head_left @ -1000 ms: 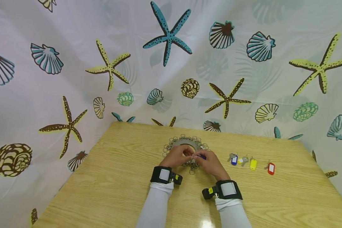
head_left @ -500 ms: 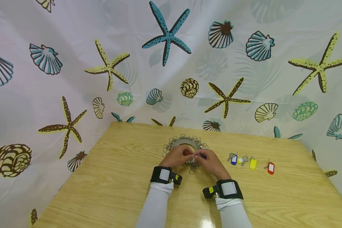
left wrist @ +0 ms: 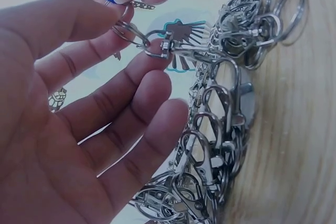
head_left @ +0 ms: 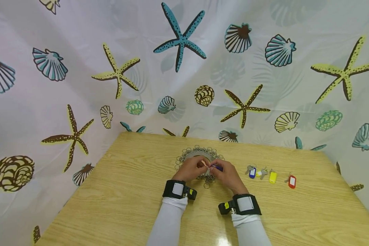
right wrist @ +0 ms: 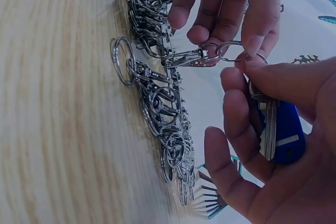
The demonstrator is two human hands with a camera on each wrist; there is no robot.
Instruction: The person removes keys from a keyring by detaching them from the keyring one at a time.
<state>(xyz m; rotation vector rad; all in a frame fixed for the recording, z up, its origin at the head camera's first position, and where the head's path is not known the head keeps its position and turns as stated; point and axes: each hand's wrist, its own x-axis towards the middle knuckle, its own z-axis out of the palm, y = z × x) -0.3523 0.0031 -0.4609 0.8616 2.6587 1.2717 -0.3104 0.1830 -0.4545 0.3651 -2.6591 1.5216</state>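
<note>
A flat metal ring (head_left: pixel 196 155) lies on the table, hung all round with swivel clips and split rings. My left hand (head_left: pixel 190 169) pinches a split ring (left wrist: pixel 128 34) between thumb and index finger, its other fingers loosely spread. That split ring is linked to a swivel clip (right wrist: pixel 189 59), which reaches out from the metal ring. Against the same split ring sit the thumb and fingertips of my right hand (head_left: pixel 229 176), which holds a key (right wrist: pixel 269 132) with a blue key tag (right wrist: pixel 290 124). Fingertips hide where the key's small ring meets the split ring.
To the right on the wooden table (head_left: pixel 126 191) lie keys with a blue tag (head_left: pixel 252 173), a yellow tag (head_left: pixel 273 177) and a red tag (head_left: pixel 292 181). Another yellow tag (head_left: pixel 259 173) is partly covered by a key. A patterned curtain (head_left: pixel 190 112) stands behind the table.
Both hands stay in nearly the same place, with only slight finger shifts at the split ring. The keys on the table have not moved.
</note>
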